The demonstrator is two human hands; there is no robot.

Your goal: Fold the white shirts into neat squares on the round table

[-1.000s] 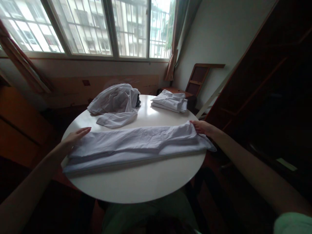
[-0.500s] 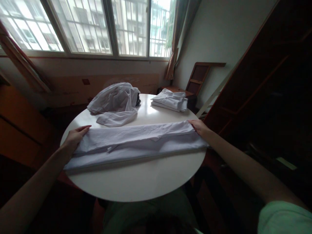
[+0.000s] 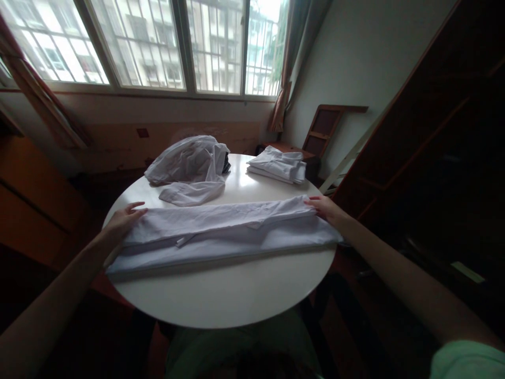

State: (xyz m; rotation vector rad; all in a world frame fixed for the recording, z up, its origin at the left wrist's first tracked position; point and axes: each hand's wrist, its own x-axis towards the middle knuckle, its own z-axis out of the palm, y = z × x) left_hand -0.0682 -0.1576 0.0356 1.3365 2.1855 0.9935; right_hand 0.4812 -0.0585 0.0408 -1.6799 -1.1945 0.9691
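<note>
Plain white garment (image 3: 221, 234), folded into a long band across the glossy white round table (image 3: 221, 300). Crumpled white clothing (image 3: 189, 166) at the table's far edge, partly covering something black. White folded stack (image 3: 278, 164) at the far right edge. Pale green sleeve (image 3: 465, 360).

Bare forearms, pale green short sleeve, green top

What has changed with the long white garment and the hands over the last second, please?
The far layer of the long garment was folded toward the person, narrowing it into a strip. The left hand and right hand stayed at its ends. The crumpled pile and folded stack are unmoved.
</note>
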